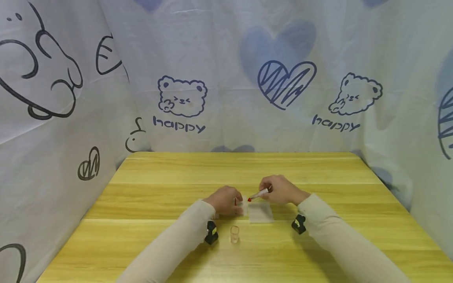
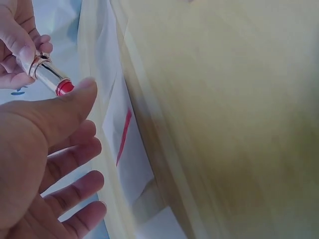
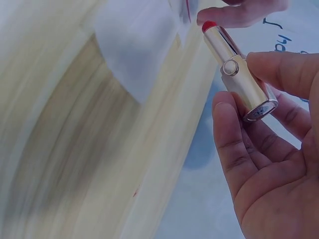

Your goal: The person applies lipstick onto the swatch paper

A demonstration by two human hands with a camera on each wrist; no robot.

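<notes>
In the head view my right hand (image 1: 283, 190) pinches a lipstick (image 1: 260, 194) between thumb and fingers. Its gold-coloured case (image 3: 244, 87) and raised red tip (image 3: 209, 26) show in the right wrist view, the tip pointing toward my left hand. My left hand (image 1: 225, 199) holds nothing; its fingers are loosely spread, thumb apart, over a strip of white paper (image 2: 134, 174). On that paper runs a short red streak (image 2: 123, 137). A second white sheet (image 1: 261, 214) lies to the right, below the lipstick. A small clear cap (image 1: 234, 234) stands nearer to me.
The wood-grain table (image 1: 170, 169) extends around the hands. A pale curtain (image 1: 226, 59) with drawn bears and hearts encloses its back and sides. A tiny red speck (image 3: 135, 192) marks the tabletop in the right wrist view.
</notes>
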